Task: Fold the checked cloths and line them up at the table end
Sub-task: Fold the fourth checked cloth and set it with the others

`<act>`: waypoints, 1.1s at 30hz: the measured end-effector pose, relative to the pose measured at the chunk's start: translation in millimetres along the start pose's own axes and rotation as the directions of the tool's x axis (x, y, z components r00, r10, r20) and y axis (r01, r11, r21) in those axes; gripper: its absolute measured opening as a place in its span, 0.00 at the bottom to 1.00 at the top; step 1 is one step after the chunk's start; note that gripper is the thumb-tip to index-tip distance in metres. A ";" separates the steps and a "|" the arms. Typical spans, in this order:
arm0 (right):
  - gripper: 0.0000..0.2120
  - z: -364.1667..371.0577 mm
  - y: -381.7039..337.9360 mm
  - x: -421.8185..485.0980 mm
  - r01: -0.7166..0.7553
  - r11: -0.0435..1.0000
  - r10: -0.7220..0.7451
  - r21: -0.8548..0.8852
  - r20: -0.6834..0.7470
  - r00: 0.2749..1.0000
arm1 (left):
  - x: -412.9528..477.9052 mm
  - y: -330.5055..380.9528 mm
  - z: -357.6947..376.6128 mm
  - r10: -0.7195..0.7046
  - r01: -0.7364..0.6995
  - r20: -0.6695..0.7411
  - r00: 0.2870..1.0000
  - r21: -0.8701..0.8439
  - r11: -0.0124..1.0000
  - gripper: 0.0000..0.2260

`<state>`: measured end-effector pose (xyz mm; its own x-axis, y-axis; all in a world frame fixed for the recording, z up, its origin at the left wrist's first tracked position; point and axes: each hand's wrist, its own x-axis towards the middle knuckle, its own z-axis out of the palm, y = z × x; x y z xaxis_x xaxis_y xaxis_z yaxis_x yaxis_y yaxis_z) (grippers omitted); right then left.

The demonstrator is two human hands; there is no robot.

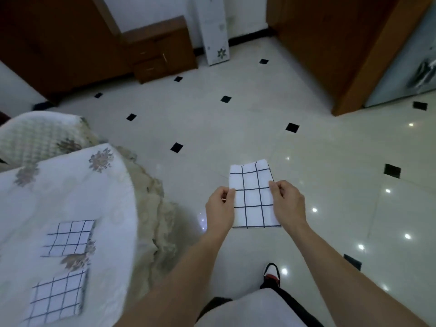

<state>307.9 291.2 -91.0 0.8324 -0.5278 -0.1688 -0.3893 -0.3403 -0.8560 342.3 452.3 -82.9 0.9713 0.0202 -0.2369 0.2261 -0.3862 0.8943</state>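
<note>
Both hands pinch one folded checked cloth (253,197) by its side edges, held in the air over the floor (236,128), out in front of the person. Left hand (219,206) has thumb and fingers closed on the left edge; right hand (286,200) pinches the right edge the same way. The cloth hangs as a narrow rectangle, its far end slightly uneven.

Two more folded checked cloths lie flat on the table (35,204) at left, which carries a white floral cover: far folded cloth (69,238), near folded cloth (57,297), close together but apart.

A shoe (271,273) shows below, and a wooden cabinet (160,50) stands by the far wall.
</note>
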 end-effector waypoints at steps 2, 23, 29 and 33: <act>0.16 9.8 -10.0 28.8 0.015 1.000 -0.014 -0.010 0.066 0.998 | 20.2 6.2 0.5 -0.028 0.027 -0.063 0.998 -0.010 1.000 0.10; 0.16 283.8 -182.8 203.5 0.347 0.936 -0.252 -0.056 0.582 0.773 | 244.0 -26.0 -156.6 -0.327 0.269 -0.541 0.775 -0.185 0.945 0.11; 0.16 388.2 -256.2 230.9 0.414 0.908 -0.277 -0.062 0.651 0.706 | 322.3 -36.1 -240.6 -0.345 0.211 -0.607 0.716 -0.283 0.936 0.09; 0.16 440.0 -284.2 227.5 0.469 0.881 -0.287 -0.061 0.719 0.633 | 339.9 -54.0 -280.0 -0.395 0.252 -0.660 0.639 -0.306 0.918 0.08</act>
<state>781.4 610.3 -101.2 0.9220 0.3237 -0.2126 0.0235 -0.5947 -0.8036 680.9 738.3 -105.4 0.5797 0.7741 -0.2544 0.4746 -0.0670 0.8777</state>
